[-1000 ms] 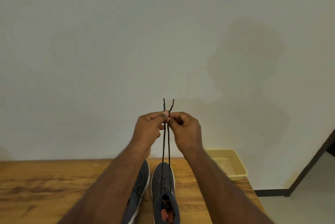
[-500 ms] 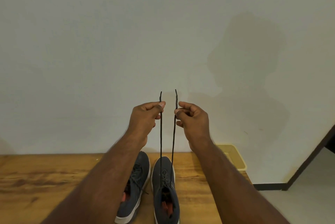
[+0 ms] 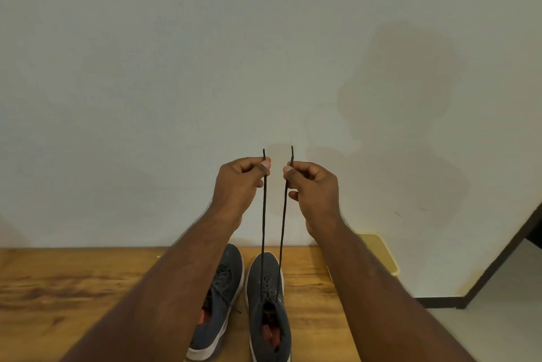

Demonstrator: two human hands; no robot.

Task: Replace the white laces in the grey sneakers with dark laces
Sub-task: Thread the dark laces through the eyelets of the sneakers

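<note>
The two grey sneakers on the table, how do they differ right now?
The right sneaker has both ends of its dark lace pulled up taut, pinched by the left hand and right hand; the left sneaker has no lace held up. The left sneaker is partly hidden by the forearm and angled; the right points straight ahead. Both are grey, white-soled, on the wooden table.

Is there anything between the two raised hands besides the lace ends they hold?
No. In the head view, the left hand and right hand each pinch one dark lace strand; only bare wall shows between.
</note>
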